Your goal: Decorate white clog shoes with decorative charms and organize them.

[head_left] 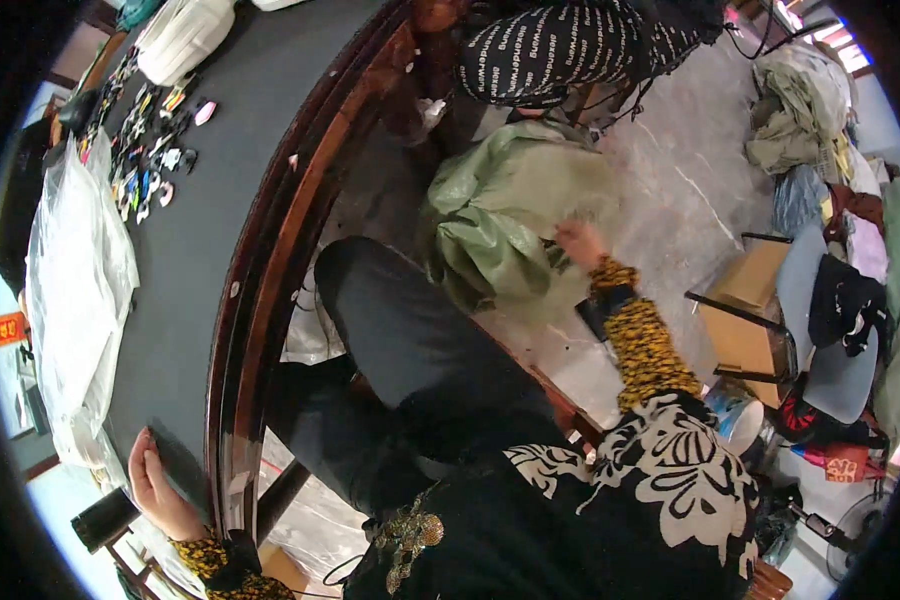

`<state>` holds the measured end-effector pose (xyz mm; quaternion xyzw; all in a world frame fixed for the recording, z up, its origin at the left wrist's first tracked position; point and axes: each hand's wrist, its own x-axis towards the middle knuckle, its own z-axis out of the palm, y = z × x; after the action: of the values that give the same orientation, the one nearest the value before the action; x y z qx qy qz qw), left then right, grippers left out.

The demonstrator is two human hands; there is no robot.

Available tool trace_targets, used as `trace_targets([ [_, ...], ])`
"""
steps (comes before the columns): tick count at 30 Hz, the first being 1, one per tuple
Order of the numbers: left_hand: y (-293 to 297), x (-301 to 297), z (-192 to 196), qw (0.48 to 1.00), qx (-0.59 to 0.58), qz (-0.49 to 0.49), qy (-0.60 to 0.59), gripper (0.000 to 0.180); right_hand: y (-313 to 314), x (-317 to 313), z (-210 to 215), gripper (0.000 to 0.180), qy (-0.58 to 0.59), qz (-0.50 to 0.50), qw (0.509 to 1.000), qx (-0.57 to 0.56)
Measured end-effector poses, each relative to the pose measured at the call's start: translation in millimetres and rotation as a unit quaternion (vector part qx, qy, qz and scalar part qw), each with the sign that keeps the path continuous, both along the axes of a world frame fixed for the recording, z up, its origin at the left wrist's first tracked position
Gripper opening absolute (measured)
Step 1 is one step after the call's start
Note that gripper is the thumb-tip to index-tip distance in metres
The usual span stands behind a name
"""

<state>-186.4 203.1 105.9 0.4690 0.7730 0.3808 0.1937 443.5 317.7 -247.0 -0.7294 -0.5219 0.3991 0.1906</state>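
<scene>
I list: left hand (pixel 160 492), released, at the tabletop (pixel 205 200); right hand (pixel 580 243), blurred, at green sack (pixel 505 185), grasp I cannot tell.

"What sort of place am I watching from my remote desk?"

"A cluttered indoor workroom, I'd say, with household touches: small multicoloured pieces (pixel 148 185) lie scattered across a dark-topped table (pixel 195 260) with a polished wooden rim, near a clear plastic bag (pixel 80 300)."

"And beyond the tabletop?"

"A green sack (pixel 510 190) sits on a pale, veined floor (pixel 685 190). Along the far side I see bundled bags and cloth (pixel 800 125) heaped near a blue-grey chair (pixel 840 385), a dark garment (pixel 850 300) draped over it, brown cardboard (pixel 742 345) beside it."

"Home or small workshop?"

"I cannot tell which; the loose pieces and sacking suggest workshop, the chair and clothing suggest home."
</scene>
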Motion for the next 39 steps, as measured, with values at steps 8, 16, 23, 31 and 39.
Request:
trace_targets([
  [8,0,8,-10,0.979,-0.039,-0.011,0.201,0.020,23,-221,-16,0.029,0.028,0.262,0.965,-0.005],
  [16,-3,19,-4,0.977,-0.026,0.003,0.213,0.020,39,-170,-61,0.016,-0.027,0.220,0.971,0.089],
  [23,6,17,-13,0.981,-0.025,-0.017,0.190,0.019,37,-24,-212,0.016,-0.112,0.120,0.963,0.212],
  [31,-1,7,-14,0.984,-0.010,-0.009,0.179,0.018,181,135,-185,0.019,-0.157,0.133,0.961,0.183],
  [39,1,9,-11,0.979,-0.034,0.009,0.199,0.018,69,45,-213,0.023,-0.161,0.141,0.967,0.142],
])
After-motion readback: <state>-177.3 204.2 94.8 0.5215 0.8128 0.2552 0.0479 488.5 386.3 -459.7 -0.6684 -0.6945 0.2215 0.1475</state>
